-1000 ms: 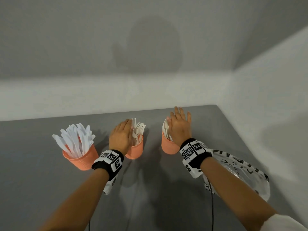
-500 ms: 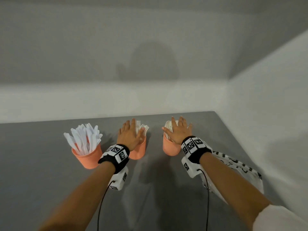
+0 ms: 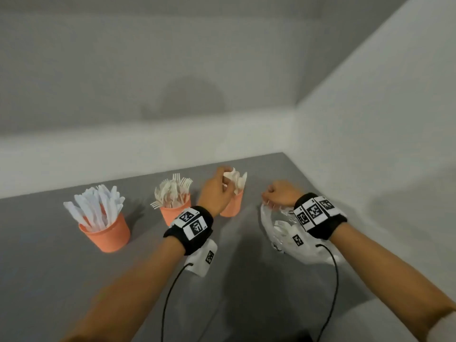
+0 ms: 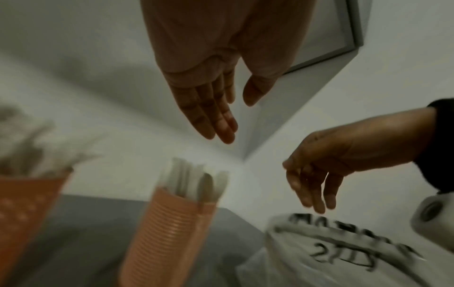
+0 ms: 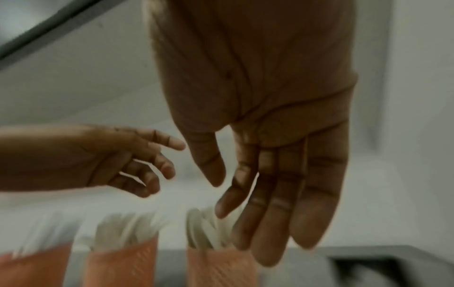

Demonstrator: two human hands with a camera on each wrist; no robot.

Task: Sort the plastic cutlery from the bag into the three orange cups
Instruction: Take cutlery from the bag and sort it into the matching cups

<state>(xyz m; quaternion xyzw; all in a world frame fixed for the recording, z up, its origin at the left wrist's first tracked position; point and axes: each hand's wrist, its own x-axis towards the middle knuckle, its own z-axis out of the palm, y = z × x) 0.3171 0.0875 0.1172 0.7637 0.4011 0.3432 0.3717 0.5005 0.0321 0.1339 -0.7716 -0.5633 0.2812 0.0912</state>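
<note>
Three orange cups stand in a row on the grey table [image 3: 61, 280]. The left cup [image 3: 106, 235] holds white knives, the middle cup [image 3: 172, 214] forks, the right cup [image 3: 233, 206] spoons. My left hand [image 3: 225, 180] hovers at the spoons with relaxed fingers and holds nothing; the left wrist view shows its fingers [image 4: 221, 124] straight above the spoon cup [image 4: 172, 233]. My right hand [image 3: 267, 201] hangs over the mouth of the clear printed bag [image 3: 283, 233], with cutlery still inside it. In the right wrist view its fingers [image 5: 282, 203] are straight and empty.
The table ends against white walls at the back and on the right, with the corner just beyond the spoon cup. Cables run from both wrist bands down toward the near edge. Bare grey table lies in front of the cups.
My left hand has moved from the fork cup to the spoon cup. My right hand has left the spoon cup and drawn back right to the bag's mouth.
</note>
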